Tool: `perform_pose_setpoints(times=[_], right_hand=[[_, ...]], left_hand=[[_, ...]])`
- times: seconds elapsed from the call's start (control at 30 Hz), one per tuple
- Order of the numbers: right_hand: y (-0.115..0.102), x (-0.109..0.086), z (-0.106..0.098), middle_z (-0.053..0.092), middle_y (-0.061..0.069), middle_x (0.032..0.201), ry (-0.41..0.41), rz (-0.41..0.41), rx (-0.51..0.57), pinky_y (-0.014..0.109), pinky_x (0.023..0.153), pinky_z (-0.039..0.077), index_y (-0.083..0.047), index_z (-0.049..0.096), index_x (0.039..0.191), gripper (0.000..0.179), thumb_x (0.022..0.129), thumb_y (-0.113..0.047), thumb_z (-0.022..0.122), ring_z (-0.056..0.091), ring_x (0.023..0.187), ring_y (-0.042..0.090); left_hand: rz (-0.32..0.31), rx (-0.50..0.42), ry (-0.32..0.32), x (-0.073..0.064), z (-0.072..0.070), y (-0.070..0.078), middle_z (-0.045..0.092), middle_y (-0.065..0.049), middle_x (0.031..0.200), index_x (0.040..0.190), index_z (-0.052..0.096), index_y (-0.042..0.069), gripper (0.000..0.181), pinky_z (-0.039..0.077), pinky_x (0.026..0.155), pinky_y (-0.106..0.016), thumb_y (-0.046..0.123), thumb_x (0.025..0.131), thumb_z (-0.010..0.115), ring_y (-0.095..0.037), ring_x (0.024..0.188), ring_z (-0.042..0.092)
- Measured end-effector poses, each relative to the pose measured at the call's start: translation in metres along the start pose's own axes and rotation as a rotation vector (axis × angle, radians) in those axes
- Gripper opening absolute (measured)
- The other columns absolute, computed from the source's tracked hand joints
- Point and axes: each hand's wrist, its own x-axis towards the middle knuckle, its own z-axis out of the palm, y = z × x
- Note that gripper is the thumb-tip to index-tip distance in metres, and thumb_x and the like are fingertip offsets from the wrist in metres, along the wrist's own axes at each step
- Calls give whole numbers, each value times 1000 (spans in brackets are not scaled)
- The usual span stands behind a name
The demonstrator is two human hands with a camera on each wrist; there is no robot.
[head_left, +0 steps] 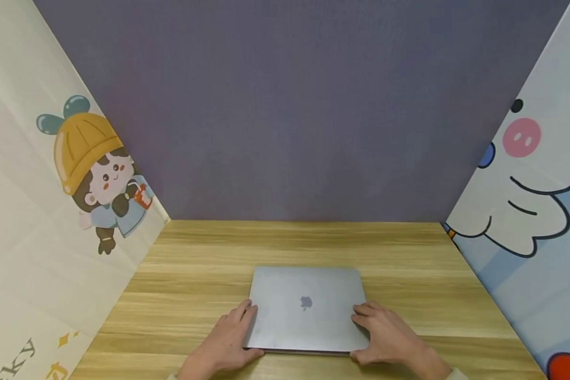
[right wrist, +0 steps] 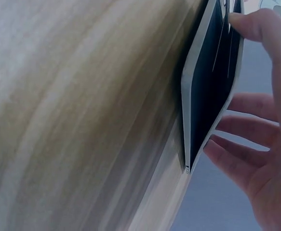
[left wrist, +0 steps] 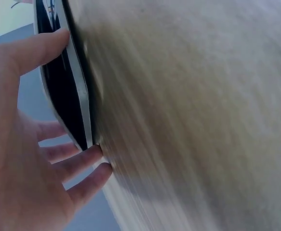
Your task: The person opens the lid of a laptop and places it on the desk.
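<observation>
At nine o'clock in the head view, the pale left wall (head_left: 24, 211) has a drawn kid (head_left: 109, 174) in a yellow hat (head_left: 85, 140) with a red cup (head_left: 143, 197). The dark back wall (head_left: 285, 105) is up at twelve.

Next is the left hand (head_left: 230, 335), at the laptop's eight o'clock. Its thumb pokes into the gap under the lid (head_left: 309, 332), and its other fingers curl round the side. Two fingertips reach the corner of the base (left wrist: 83, 103); I cannot tell if they press on it.

The laptop (head_left: 309, 285) lies on the wood bench (head_left: 171, 295), near six o'clock. A dark mark (head_left: 306, 302) is in the middle of its gray top. The lid is up a little bit, and it looks black inside.

The right hand (head_left: 389, 335) is at the laptop's four o'clock. Its thumb is under the lid and its fingers are bent on top, so it pinches the lid. The two hands are apart, each gripping its own side, with wrists toward six.

At three o'clock, the right wall (head_left: 551, 295) has a big white animal (head_left: 494, 206) with a pink nose (head_left: 521, 137).
</observation>
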Motion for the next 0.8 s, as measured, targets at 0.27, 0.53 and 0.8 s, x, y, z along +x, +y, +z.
perform_pose_setpoints(times=[0.27,0.53,0.8], right_hand=[[3,1,-4,70,12,123,1,2,26,55,87,57,-6,78,112,76,72,-70,76,64,113,38],[5,0,-7,71,10,121,43,-15,43,56,86,57,-9,79,109,68,72,-67,78,65,113,37],[8,-1,-7,72,4,117,102,-60,29,53,82,58,-13,81,103,60,73,-65,79,67,109,33]], left_hand=[[-12,-30,32,0,1,1,42,-22,150,145,44,4,92,50,90,-52,63,80,75,-35,131,51],[-51,-86,40,1,4,-3,38,-21,154,148,40,6,100,49,95,-55,62,76,79,-36,132,50],[-62,-114,83,0,8,-7,37,-22,156,153,32,-3,114,48,98,-60,64,74,80,-38,136,47]])
